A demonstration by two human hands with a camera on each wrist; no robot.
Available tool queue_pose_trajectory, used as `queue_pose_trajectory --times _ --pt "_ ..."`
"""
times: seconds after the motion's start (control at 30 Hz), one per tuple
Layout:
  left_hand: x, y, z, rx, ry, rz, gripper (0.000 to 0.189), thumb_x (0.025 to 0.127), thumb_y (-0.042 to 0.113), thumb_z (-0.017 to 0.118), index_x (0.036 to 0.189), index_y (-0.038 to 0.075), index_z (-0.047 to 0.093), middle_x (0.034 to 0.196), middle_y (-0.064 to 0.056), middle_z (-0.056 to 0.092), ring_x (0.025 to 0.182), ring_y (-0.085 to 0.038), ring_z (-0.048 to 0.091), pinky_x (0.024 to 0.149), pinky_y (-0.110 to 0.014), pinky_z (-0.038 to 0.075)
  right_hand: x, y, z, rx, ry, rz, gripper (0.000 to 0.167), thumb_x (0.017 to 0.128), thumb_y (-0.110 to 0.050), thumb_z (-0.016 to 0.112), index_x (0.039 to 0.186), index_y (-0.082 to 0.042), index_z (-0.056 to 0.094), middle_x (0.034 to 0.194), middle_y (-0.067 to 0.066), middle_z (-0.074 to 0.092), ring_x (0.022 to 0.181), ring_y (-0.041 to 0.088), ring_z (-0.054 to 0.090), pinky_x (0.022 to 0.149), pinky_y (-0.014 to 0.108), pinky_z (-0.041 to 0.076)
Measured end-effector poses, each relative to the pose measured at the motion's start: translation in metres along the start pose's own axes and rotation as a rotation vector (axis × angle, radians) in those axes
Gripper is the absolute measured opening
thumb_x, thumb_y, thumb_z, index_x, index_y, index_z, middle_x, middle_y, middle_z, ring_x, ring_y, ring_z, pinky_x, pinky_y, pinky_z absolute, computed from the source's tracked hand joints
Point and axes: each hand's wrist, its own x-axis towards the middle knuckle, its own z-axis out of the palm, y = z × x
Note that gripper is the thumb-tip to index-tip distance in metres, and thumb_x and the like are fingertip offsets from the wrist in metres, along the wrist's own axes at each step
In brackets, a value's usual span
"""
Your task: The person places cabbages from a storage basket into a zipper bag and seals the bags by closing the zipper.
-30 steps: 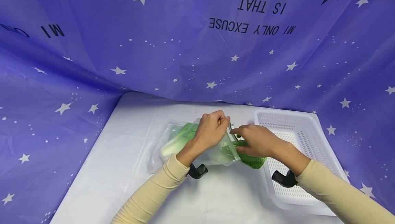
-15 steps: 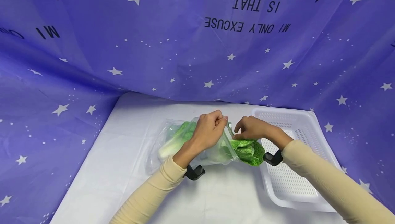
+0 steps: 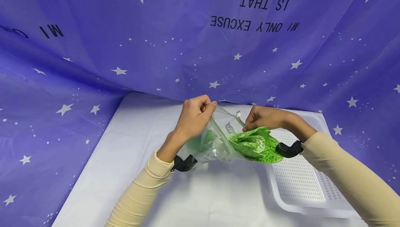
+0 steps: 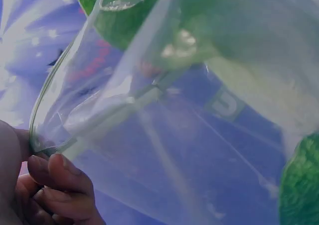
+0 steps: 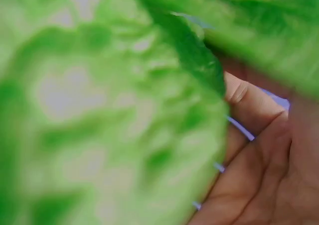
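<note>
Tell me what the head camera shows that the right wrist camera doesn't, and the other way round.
Only the head view shows the left hand gripping the clear bag by its edge, the white basket and the beige sleeves. Only the right wrist view shows the palm side of the right hand, with a fingernail up close. Both share the right hand and the leafy green vegetable, blurred in the wrist picture.

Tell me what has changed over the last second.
The left hand, gripping the clear bag, has moved left and up in the head view; the bag's mouth is spread wider. The right hand now appears to pinch its opposite edge. The leafy vegetable still protrudes; the white basket stayed put.
</note>
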Motion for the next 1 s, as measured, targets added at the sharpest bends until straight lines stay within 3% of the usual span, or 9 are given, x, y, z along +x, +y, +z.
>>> queue_pose_trajectory --times 0.1,0.23,0.43,0.63,0.83,1.0 --pt "0.005 0.011 -0.016 -0.028 0.011 0.004 0.034 0.096 0.016 0.058 0.064 0.013 0.047 0.051 -0.001 0.038 0.047 -0.015 0.037 0.055 -0.029 0.037 -0.009 -0.02 -0.01 0.073 0.013 0.031 0.044 0.095 -0.018 0.064 0.056 -0.012 0.045 0.053 -0.005 0.029 0.049 0.008 0.025 0.056 0.026 0.033" --pt "0.009 0.022 -0.033 -0.064 0.035 0.008 0.034 0.097 0.018 0.057 0.065 0.012 0.049 0.05 -0.003 0.041 0.043 -0.019 0.043 0.055 -0.032 0.038 -0.018 -0.043 -0.019 0.15 0.031 0.013 0.043 0.095 -0.016 0.064 0.058 -0.007 0.044 0.055 -0.003 0.033 0.05 0.009 0.032 0.052 0.024 0.036" --pt "0.012 0.026 -0.051 -0.048 -0.015 0.014 0.034 0.099 0.02 0.055 0.067 0.011 0.049 0.052 -0.005 0.044 0.043 -0.021 0.051 0.053 -0.033 0.04 -0.028 -0.071 -0.023 0.188 -0.032 0.031 0.03 0.097 -0.01 0.057 0.068 -0.001 0.061 0.059 0.003 0.054 0.053 0.013 0.054 0.053 0.032 0.052" --pt "0.011 0.028 -0.066 -0.085 -0.043 0.022 0.036 0.101 0.022 0.053 0.068 0.008 0.048 0.054 -0.007 0.042 0.043 -0.024 0.052 0.05 -0.034 0.044 -0.04 -0.096 -0.027 0.107 0.028 -0.028 0.03 0.097 -0.004 0.052 0.069 0.0 0.06 0.063 0.01 0.064 0.057 0.027 0.065 0.052 0.037 0.054" --pt "0.014 0.033 -0.071 -0.187 -0.024 0.029 0.038 0.102 0.022 0.052 0.067 0.007 0.047 0.053 -0.01 0.037 0.041 -0.027 0.05 0.05 -0.035 0.044 -0.048 -0.11 -0.026 -0.05 0.234 -0.108 0.032 0.1 -0.013 0.055 0.07 -0.007 0.061 0.058 0.005 0.06 0.05 0.024 0.057 0.047 0.033 0.048" --pt "0.015 0.027 -0.069 -0.163 -0.031 0.002 0.037 0.102 0.021 0.053 0.067 0.008 0.048 0.052 -0.009 0.038 0.042 -0.026 0.049 0.048 -0.035 0.044 -0.042 -0.108 -0.019 -0.079 0.21 -0.061 0.032 0.101 -0.016 0.055 0.07 -0.009 0.06 0.059 0.003 0.059 0.051 0.022 0.057 0.048 0.032 0.047"
